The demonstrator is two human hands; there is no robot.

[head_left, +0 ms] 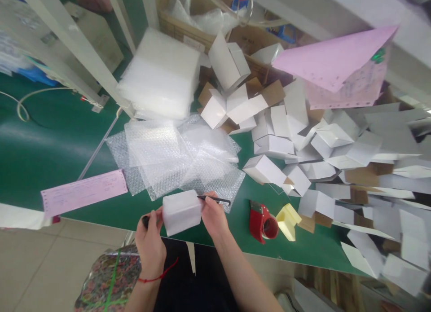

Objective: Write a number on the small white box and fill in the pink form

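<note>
At the near edge of a green desk, the left hand grips a small white box by its left end. The right hand pinches a thin black pen against the box's right end. Bubble-wrap sheets lie just behind; a red tape dispenser sits to the right.

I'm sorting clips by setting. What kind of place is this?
Probably a packing bench in a workshop or small factory: a heap of small white cartons, bubble-wrap sheets and a red tape dispenser lie on a green table.
</note>
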